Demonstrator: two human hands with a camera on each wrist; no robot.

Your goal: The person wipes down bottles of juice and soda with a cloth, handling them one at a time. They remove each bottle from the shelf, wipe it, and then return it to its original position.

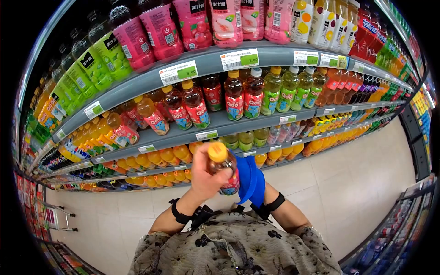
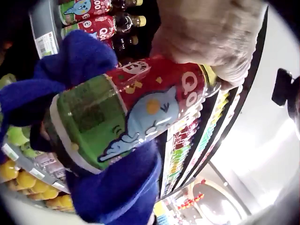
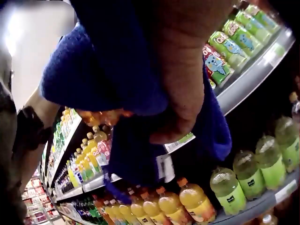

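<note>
In front of the person's body, the left hand (image 1: 201,176) grips a Qoo juice bottle (image 1: 231,183) around its upper part, below the yellow cap (image 1: 217,152). The bottle has dark contents and a red and green label with a blue cartoon figure, and it tilts in the head view. A blue cloth (image 1: 252,178) wraps partly around its lower end, on both sides in the left wrist view. The right hand (image 3: 180,89) holds this cloth against the bottle, its fingers curled over the fabric. In the head view the cloth hides most of that hand.
A shelf edge (image 1: 270,114) runs just beyond the hands, with rows of Qoo bottles (image 1: 197,107) standing on it. Larger pink bottles (image 1: 178,23) line the shelf above, orange juice bottles (image 1: 158,158) the ones below. Tiled floor (image 1: 334,174) stretches to the right. A wheeled cart (image 1: 57,217) stands at left.
</note>
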